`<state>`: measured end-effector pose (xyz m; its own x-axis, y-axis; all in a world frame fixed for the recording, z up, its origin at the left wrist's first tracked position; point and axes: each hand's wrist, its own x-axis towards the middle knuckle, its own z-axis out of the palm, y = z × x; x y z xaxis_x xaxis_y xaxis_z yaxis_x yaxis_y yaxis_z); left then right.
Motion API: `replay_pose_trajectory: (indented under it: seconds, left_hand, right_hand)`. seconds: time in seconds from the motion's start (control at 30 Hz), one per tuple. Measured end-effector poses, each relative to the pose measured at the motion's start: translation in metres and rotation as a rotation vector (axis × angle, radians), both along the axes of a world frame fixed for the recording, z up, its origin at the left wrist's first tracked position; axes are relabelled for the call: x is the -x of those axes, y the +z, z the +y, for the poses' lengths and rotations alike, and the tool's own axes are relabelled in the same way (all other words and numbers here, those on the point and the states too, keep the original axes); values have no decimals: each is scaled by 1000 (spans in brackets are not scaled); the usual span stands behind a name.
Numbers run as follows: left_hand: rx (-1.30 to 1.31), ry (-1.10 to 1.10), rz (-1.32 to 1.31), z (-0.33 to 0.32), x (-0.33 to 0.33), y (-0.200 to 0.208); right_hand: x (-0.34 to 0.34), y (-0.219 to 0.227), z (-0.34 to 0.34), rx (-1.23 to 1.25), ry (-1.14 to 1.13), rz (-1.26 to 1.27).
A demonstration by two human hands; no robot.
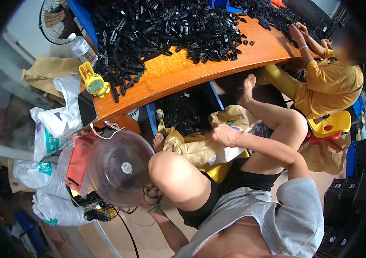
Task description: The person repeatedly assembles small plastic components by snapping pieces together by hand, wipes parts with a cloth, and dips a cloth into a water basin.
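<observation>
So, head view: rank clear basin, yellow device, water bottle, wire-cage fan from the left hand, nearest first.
1. Clear basin, beside the left hand
2. Yellow device, left end of table
3. Water bottle, just beyond
4. Wire-cage fan, top left

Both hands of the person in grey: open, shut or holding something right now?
Left hand: at a brown looped thing by the basin; grip can't be told.
Right hand: closed, at the paper bag; any hold is unclear.

Round white sticker on clear basin, label on plastic bottle, lettering too small to read
</observation>
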<state>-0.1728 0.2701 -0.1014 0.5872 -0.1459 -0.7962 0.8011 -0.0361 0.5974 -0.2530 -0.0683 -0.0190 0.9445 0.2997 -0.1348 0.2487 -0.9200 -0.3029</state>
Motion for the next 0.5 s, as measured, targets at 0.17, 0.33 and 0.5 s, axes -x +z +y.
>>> replay_pose_trajectory:
  seconds: [0.17, 0.33, 0.5]
  left_hand:
    - [-248, -239, -10, -43, -6, 58]
    - [-540, -458, 13, -65, 0, 116]
    - [-821, -674, 60, -87, -8, 171]
  right_hand:
    - [41, 69, 0, 43, 95, -234]
    - [12, 126, -41, -134, -120, -348]
    - [-27, 176, -86, -351, -562, -475]
